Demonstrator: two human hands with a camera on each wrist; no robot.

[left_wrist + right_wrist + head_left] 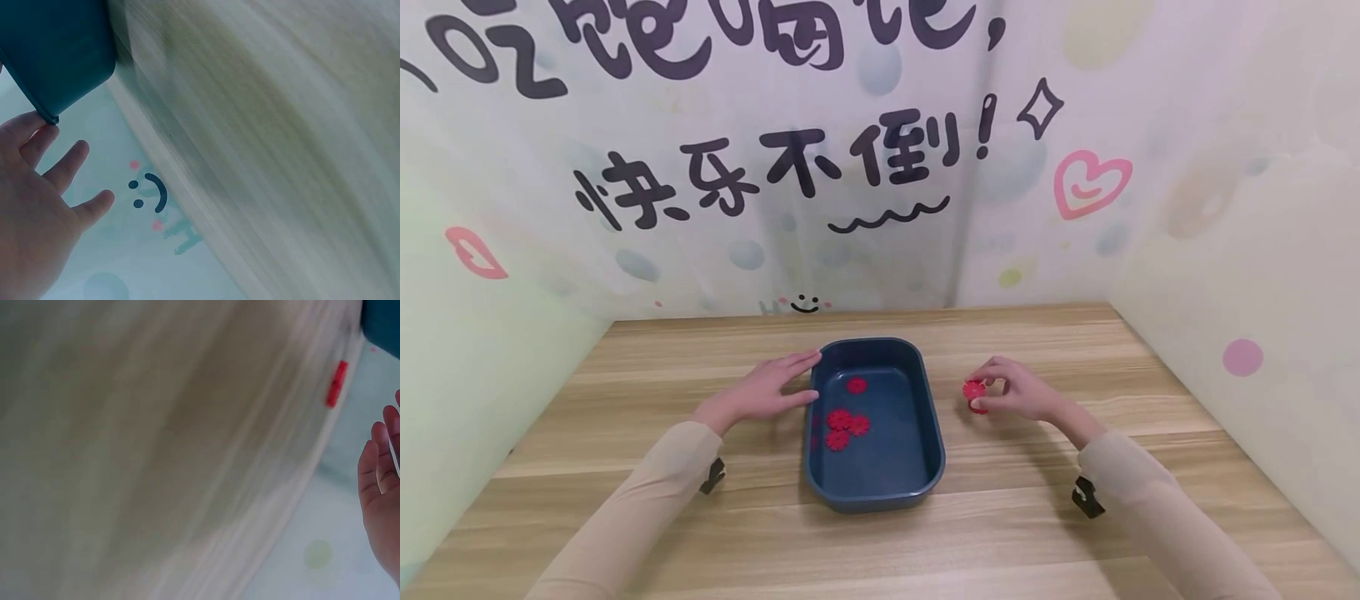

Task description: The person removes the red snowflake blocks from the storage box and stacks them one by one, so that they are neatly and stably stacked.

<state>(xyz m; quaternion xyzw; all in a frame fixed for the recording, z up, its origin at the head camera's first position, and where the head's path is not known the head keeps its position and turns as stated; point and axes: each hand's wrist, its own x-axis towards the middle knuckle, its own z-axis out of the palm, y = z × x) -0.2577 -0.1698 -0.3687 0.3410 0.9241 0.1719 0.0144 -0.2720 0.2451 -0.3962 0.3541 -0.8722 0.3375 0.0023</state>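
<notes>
Four red discs (838,419) lie inside one blue tray (895,467) on the desk (1000,533): three touching together, one apart toward the wall (880,275). The left hand (765,389) has its grip spread, fingers touching the tray's left rim. The right hand (1024,395), beside the tray, has its grip nearly closed, pinching another disc (974,389); whether a second is under it, I cannot tell.

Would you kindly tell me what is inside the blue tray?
Four red discs show in the blue tray: one near the far end, three clustered toward the left. Anything beneath the discs is covered.
</notes>
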